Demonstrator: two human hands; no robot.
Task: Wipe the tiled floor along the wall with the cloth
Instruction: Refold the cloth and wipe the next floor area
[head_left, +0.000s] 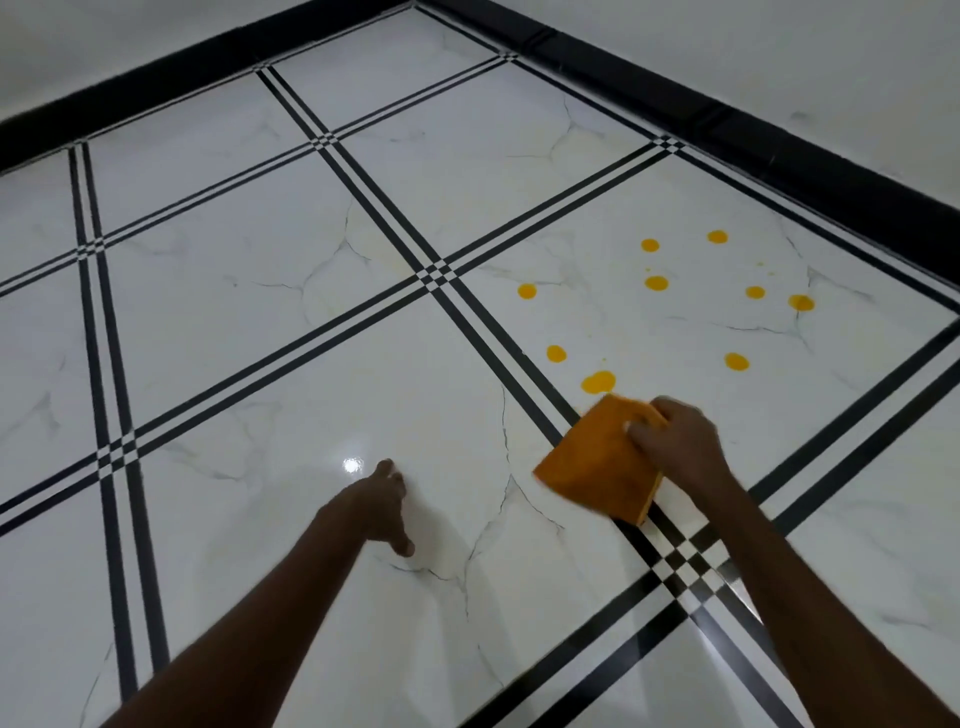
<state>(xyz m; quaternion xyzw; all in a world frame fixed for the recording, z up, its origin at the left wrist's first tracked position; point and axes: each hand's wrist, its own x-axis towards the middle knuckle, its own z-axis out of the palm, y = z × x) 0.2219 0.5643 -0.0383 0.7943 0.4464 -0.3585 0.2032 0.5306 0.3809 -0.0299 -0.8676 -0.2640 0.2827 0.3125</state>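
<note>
A folded orange cloth (597, 462), soft and square, lies on the glossy white marble-look tiled floor (260, 322) across a black-striped joint. The right hand (680, 447) pinches its far edge, fingers curled. The left hand (382, 506) rests on the tile, fingers spread. Round yellow drops (656, 283) dot the tile near the black skirting (727, 130) below the pale wall (779, 47).

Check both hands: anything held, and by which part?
Right hand grips the folded orange cloth at its far right corner. Left hand holds nothing; its fingers are spread over the floor.
</note>
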